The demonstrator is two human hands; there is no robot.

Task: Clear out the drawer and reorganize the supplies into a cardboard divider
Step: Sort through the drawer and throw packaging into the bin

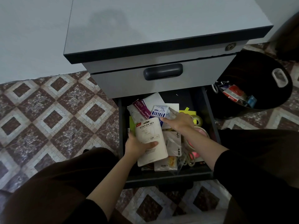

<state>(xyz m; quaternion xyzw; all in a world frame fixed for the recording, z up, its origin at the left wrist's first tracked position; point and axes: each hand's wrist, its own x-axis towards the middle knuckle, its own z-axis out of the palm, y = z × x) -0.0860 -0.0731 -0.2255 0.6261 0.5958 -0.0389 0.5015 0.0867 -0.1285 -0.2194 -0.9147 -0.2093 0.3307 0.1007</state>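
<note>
Nearest are 2 knees in dark trousers, with dark sleeves running forward into the open drawer between them. The left hand grips a white stapler set pack, thumb curled across its front and fingers behind it. The pack is held above the left half of the drawer. Its long axis runs near to far, its hang-hole end points away toward the cabinet and leans slightly left, and its print reads upright. The right hand lies palm down on the heap in the middle of the drawer, fingers stretched leftward and touching loose packets, curled round nothing that shows. Patterned brown and white tiles cover the floor and a pale wall rises at the left. The grey cabinet has 1 closed drawer with a dark handle just above the open one. In the heap lie a purple pencil lead pack, a blue value pack and a tape roll by the right wall. A black bin holding small items stands on the floor just right of the cabinet.
</note>
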